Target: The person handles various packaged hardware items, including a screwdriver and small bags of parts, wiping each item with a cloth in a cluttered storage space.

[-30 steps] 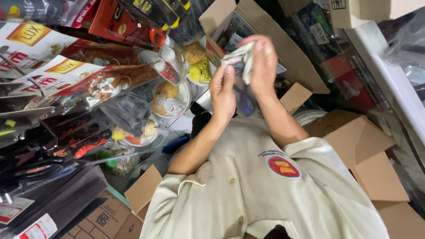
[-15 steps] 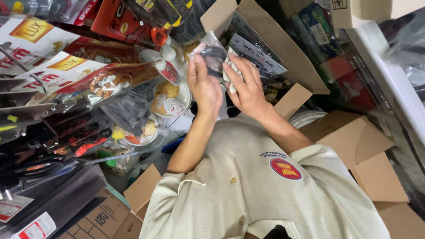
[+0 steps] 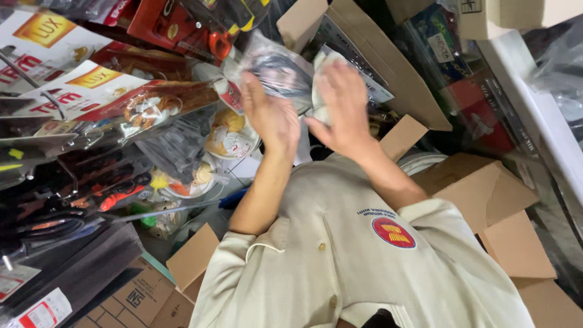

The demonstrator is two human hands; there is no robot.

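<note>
My left hand (image 3: 271, 116) is raised in front of my chest, its fingers against a clear plastic packet (image 3: 276, 65) with a dark coiled item inside. Beside it, my right hand (image 3: 345, 108) is closed around a whitish crumpled packet (image 3: 320, 78). The two hands are close together, palms turned away from me, in front of an open cardboard box (image 3: 388, 67). My beige shirt with a round red badge (image 3: 393, 232) fills the lower frame.
Hanging packets of tools and scissors (image 3: 121, 109) crowd the left side. Round packets with yellow contents (image 3: 229, 136) lie below my left hand. Open cardboard boxes (image 3: 486, 194) sit at right, another (image 3: 152, 291) at lower left. A white shelf edge (image 3: 534, 103) runs along the right.
Both hands have shifted left and slightly up with the packets. The clear packet has come into plain view above my left hand.
</note>
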